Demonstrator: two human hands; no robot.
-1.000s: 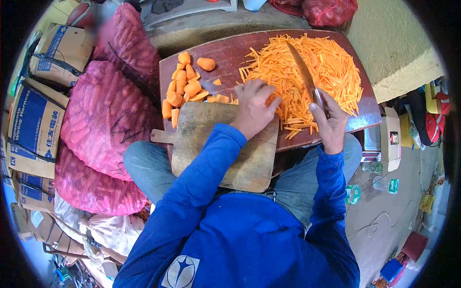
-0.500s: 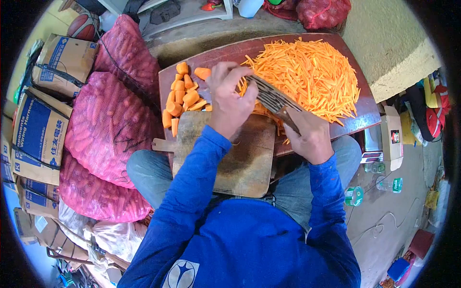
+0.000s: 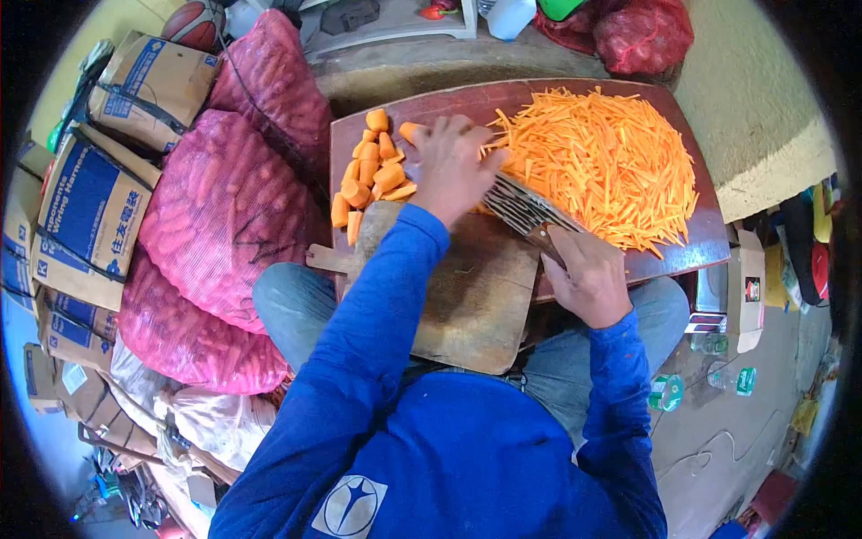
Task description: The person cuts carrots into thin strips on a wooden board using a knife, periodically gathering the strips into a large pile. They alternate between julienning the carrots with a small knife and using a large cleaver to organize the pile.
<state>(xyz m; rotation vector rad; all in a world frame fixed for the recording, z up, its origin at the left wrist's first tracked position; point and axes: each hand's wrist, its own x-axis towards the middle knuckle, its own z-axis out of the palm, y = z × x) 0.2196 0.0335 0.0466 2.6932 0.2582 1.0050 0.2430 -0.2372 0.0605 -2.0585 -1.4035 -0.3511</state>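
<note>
My right hand (image 3: 588, 274) is closed round the wooden handle of a metal slicing blade (image 3: 523, 208), which slants up to the left over the table. Near the blade's far end, my left hand (image 3: 451, 166) has its fingers spread; whether anything lies beneath its palm is hidden. Just behind those fingers shows an orange carrot piece (image 3: 409, 132). Cut carrot chunks (image 3: 368, 166) lie in a group to the left. A large heap of carrot strips (image 3: 602, 166) covers the right part of the table. A wooden cutting board (image 3: 471, 296) rests at the table's near edge above my lap.
The dark red table (image 3: 709, 193) stands before me. Pink mesh sacks of carrots (image 3: 229, 216) and cardboard boxes (image 3: 85, 216) are stacked at the left. A red mesh sack (image 3: 642, 36) sits behind. Plastic containers (image 3: 666, 393) stand on the floor at the right.
My left hand has opened and moved off the blade's far end. My right hand still holds the handle, and the blade sits slightly lower in view. The whole view has shifted.
</note>
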